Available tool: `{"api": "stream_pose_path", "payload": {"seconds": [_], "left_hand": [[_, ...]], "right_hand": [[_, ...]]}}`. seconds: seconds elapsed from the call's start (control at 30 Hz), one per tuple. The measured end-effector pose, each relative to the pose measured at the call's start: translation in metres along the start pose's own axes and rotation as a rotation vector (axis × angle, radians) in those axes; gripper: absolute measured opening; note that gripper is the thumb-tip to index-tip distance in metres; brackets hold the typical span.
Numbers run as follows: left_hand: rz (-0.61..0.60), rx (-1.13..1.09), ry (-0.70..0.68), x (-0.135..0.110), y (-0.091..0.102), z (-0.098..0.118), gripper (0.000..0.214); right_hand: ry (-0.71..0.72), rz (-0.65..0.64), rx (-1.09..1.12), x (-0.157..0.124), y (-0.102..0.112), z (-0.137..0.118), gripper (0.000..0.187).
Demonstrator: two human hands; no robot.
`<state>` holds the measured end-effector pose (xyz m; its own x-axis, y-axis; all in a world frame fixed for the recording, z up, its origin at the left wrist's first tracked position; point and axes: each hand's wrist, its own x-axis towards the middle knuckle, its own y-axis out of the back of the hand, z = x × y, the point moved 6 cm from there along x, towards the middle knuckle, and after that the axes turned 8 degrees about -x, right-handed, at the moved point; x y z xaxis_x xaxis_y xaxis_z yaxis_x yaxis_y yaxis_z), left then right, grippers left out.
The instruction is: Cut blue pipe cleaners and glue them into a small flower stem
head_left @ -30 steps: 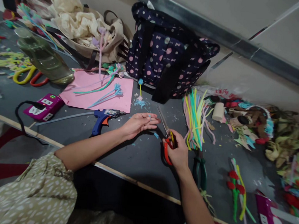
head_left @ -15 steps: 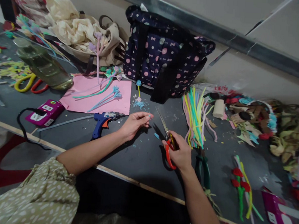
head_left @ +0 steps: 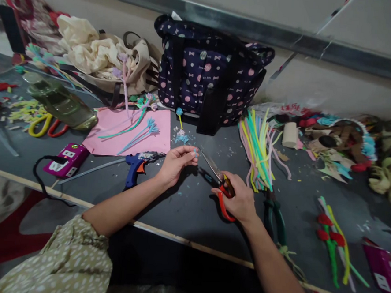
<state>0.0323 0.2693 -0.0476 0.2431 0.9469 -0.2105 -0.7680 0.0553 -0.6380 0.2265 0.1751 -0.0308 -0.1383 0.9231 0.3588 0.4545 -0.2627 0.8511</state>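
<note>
Your left hand (head_left: pixel 176 163) is curled low over the dark grey counter (head_left: pixel 185 207). Thumb and fingertips are pinched tight on a small light-blue fuzzy piece (head_left: pixel 195 152), too tiny to make out further. Your right hand (head_left: pixel 240 202) is closed through the loops of the red-handled scissors (head_left: pixel 214 169). The blades are parted and angled up to the left, with their tips just beside that blue piece and very near your left fingertips.

That closeness is the danger, I'd say. So little of the piece sticks out of your pinch that a cut could nip a fingertip.

A loose pinch is the other risk. The piece could flick away and vanish among the light-blue fluff scraps (head_left: pixel 183 137) scattered just behind your hand.

Mind your left wrist too. The blue glue gun (head_left: pixel 136 165) lies right beside it, nozzle towards you, and I cannot tell whether it is hot.

On the right, the green-handled pliers (head_left: pixel 275 215) lie just beside your right wrist. The bundle of pastel pipe cleaners (head_left: pixel 258 146) is near the scissors, so a wide elbow swing could drag either of them.
</note>
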Motion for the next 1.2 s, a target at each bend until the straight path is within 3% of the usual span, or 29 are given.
{"api": "stream_pose_path", "payload": {"seconds": [0.47, 1.2], "left_hand": [[0.080, 0.009, -0.049, 0.000, 0.003, 0.005, 0.030], [0.100, 0.075, -0.073, 0.000, 0.005, 0.005, 0.026]], "right_hand": [[-0.013, -0.013, -0.024, 0.000, -0.008, 0.003, 0.044], [0.064, 0.028, -0.216, -0.004, -0.014, -0.004, 0.049]]}}
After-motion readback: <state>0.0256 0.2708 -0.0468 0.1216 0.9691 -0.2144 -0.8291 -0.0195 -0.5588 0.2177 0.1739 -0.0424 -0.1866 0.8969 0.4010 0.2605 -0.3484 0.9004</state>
